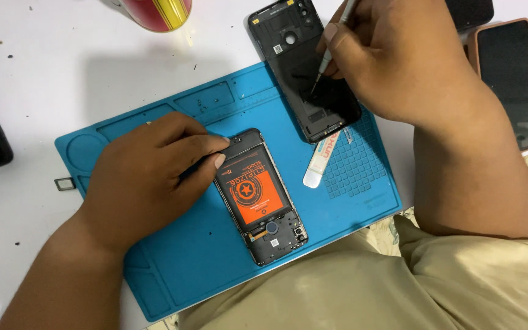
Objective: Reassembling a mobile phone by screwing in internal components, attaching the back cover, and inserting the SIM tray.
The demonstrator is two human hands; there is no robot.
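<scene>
Disassembly looks well along: the opened black smartphone with its orange-labelled battery exposed (263, 195) lies face down near the middle of the blue silicone repair mat with moulded compartments (172, 269), its rear cover already off. That black plastic back cover (304, 67) lies inside-up at the mat's far right corner, partly overhanging onto the white bench (44, 67). The left hand (148, 177) rests on the mat just left of the phone, its fingers curled loosely with the thumb and forefinger tip touching the phone's upper left edge, steadying it and not gripping. The right hand (392, 58) is closed around a thin metal precision screwdriver (331, 46), held like a pen, whose tip points down onto the inside of the back cover. Between cover and phone, on the mat's gridded patch, lies a small white tube with red lettering (320, 160). By my judgement the battery and the inner frame are still in place, so the inner work remains. Off the mat to the right lies a second phone in a salmon-pink case (508, 79); beyond the mat's far edge stands a red and yellow striped cup (157, 12).
</scene>
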